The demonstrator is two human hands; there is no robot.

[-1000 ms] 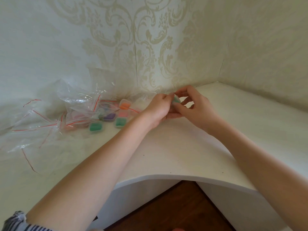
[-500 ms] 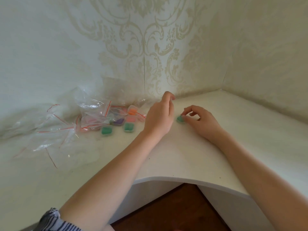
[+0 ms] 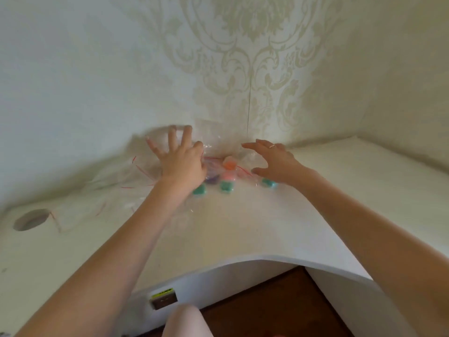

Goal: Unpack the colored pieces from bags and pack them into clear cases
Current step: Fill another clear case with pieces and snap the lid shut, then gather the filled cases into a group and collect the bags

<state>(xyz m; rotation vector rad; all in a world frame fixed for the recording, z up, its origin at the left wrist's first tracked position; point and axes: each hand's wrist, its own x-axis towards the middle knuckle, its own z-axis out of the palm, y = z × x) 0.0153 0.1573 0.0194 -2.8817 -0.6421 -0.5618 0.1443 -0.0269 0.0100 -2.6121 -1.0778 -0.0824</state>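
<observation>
Cable hole: a round opening in the table, far left, apart from the work.
Bags: a loose heap of clear zip bags with red seal lines, lying left of centre toward the far wall; blurred, so what they hold cannot be told.
Left hand: fingers spread and straight, gripping nothing — it is over the right part of the heap, and whether it touches the plastic cannot be told.
Cases: small clear cases with colour inside — green ones nearest, purple, pink and an orange one behind — clustered on the table between the two hands.
Teal case: on the table just under the right palm, at the right end of the cluster.
Right hand: open, fingers gently arched, holding nothing.
Key relation: the bags lie left and far of the cases, so the left hand looks the nearer one to take a bag.
</observation>
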